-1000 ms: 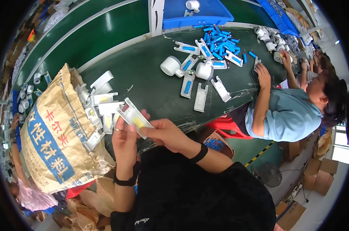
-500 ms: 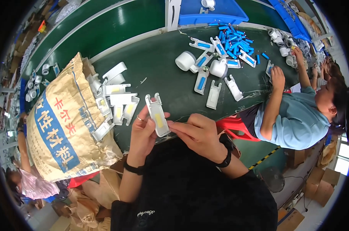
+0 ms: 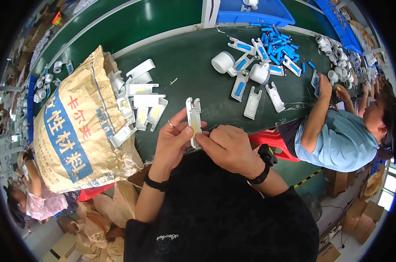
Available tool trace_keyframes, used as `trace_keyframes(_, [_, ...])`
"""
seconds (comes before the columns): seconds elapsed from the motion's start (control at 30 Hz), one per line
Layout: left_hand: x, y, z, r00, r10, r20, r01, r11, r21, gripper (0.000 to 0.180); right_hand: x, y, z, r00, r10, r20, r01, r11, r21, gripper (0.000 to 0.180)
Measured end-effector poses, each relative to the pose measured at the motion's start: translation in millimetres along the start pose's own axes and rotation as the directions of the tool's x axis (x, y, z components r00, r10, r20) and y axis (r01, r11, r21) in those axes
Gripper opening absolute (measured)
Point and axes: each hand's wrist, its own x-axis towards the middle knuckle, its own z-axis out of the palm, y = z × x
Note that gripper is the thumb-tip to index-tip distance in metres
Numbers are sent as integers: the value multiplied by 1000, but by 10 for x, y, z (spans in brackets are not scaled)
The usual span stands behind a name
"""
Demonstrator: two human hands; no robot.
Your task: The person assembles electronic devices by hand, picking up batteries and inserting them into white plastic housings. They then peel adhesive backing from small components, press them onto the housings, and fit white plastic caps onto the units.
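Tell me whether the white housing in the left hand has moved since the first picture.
Yes. Judged against the paper sack, the white housing has shifted to the right, away from it; its far end also leans left less.

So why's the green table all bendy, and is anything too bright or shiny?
In the head view, the far edge of the green worktable curves because the fisheye lens bends straight lines; also in that head view, the window at right is washed out white, the glossy green panel has a pale glare streak, and the white plastic housing in the left hand looks fairly sharp.
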Motion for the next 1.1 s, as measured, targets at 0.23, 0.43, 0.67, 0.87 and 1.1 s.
trace_keyframes(0.23, [37,-35,2,996,-72,-54,73,997,13,60,-73,94,119,984,175,26,-175,945,275,15])
trace_keyframes(0.43, [39,-54,76,971,-236,-24,235,972,-21,56,-223,335,59,846,524,93,-510,748,425,16])
trace_keyframes(0.67, [549,-428,256,946,-194,-260,299,834,463,50,-725,804,-342,489,849,201,-281,-64,957,8])
trace_keyframes(0.87, [418,-421,327,947,320,-11,-71,245,967,41,-811,791,-485,576,740,348,47,-455,889,16])
trace_keyframes(1.1, [1397,-337,677,788,227,572,-529,-224,818,44,-846,759,-432,504,736,452,100,-569,816,36])
